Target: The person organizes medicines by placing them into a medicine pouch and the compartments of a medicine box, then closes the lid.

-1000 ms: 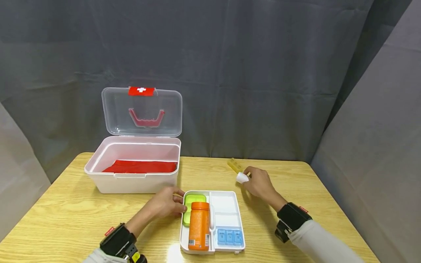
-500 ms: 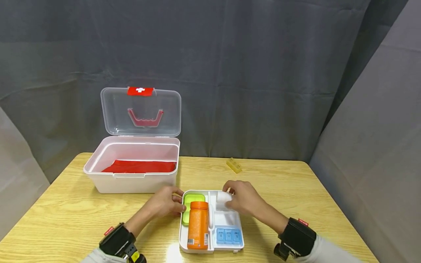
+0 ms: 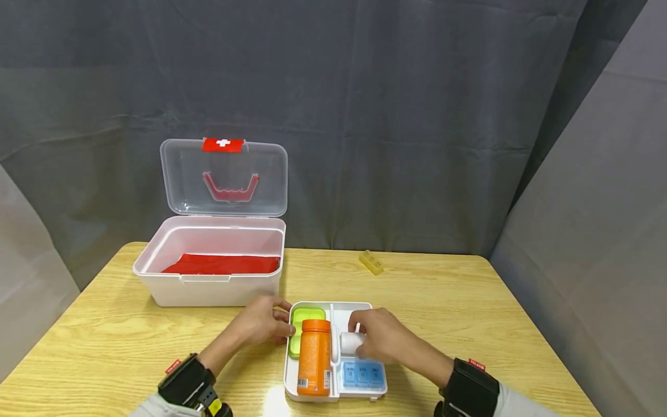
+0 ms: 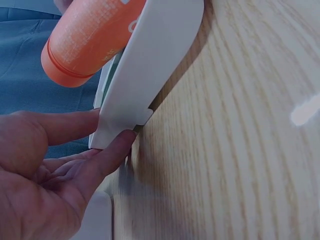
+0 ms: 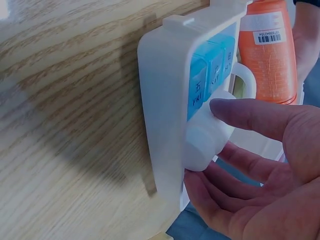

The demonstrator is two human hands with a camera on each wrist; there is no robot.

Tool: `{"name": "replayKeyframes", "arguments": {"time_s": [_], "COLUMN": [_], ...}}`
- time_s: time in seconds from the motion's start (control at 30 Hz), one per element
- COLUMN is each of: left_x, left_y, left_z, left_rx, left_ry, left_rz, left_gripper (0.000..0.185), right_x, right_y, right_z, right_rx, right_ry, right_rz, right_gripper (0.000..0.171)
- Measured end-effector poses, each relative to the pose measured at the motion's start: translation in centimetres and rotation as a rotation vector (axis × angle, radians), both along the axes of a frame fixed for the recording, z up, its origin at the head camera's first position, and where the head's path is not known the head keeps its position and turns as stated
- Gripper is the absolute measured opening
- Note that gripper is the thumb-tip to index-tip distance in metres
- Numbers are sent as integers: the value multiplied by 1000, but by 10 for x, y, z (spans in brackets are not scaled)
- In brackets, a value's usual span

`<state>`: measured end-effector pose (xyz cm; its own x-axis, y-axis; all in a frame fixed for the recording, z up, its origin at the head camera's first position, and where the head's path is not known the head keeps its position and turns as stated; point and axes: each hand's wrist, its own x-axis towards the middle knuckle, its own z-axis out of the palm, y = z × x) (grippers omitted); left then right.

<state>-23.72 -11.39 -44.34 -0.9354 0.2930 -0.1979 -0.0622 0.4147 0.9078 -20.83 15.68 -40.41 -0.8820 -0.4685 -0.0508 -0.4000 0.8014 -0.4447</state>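
Observation:
A white compartment tray point(image 3: 356, 315) lies on the table, its left rim held between the thumb and fingers of my left hand point(image 3: 263, 322). With its thumb and fingertips my right hand point(image 3: 383, 336) grips a small white bottle point(image 3: 350, 342), lying sideways in the tray's right part; the fingers cover one end. Just in front of that bottle sits a blue pill organizer point(image 3: 362, 375), with FRI legible in the right wrist view. In the left part an orange bottle point(image 3: 314, 362) rests partly over a green case point(image 3: 308, 314).
At the back left stands a white first aid box point(image 3: 219, 291) with its clear lid point(image 3: 224, 162) raised. Red packaging point(image 3: 224, 264) lies inside. A yellow pill box point(image 3: 371, 262) is near the table's far edge. Dark cloth point(image 3: 417, 127) hangs behind.
My right hand has carried the white bottle from beside the yellow pill box over to the tray, then lower and nearer the blue organizer. My left hand has stayed at the tray's rim.

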Motion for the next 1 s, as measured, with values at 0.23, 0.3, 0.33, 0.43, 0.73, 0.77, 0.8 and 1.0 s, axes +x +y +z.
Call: {"name": "replayKeyframes", "arguments": {"time_s": [0.23, 0.3, 0.33, 0.43, 0.73, 0.77, 0.8, 1.0], "left_x": [-1, 0, 0, 0, 0, 0, 1, -1], "left_y": [0, 0, 0, 0, -1, -1, -1, -1], "left_z": [1, 1, 1, 0, 0, 1, 1, -1], "left_rx": [-3, -5, -5, -3, -11, -8, -3, 22], "left_ry": [15, 14, 12, 11, 19, 19, 15, 11], "left_rz": [-3, 0, 1, 4, 3, 2, 1, -12], "left_gripper": [48, 47, 47, 47, 48, 48, 48, 47], "right_x": [0, -1, -1, -3, -18, -23, -28, -66], "right_y": [-1, -1, -1, -2, -4, -3, -1, 11], "right_z": [-2, -2, -1, 3, 20, 20, 21, 16], "right_rx": [16, 25, 31, 43, 39, 32, 24, 9], "right_ry": [-18, -22, -25, -63, -6, 17, 42, 200], "right_rz": [8, 15, 19, 10, -126, -142, -157, -249], "right_gripper": [29, 29, 29, 30, 29, 28, 28, 31]}}
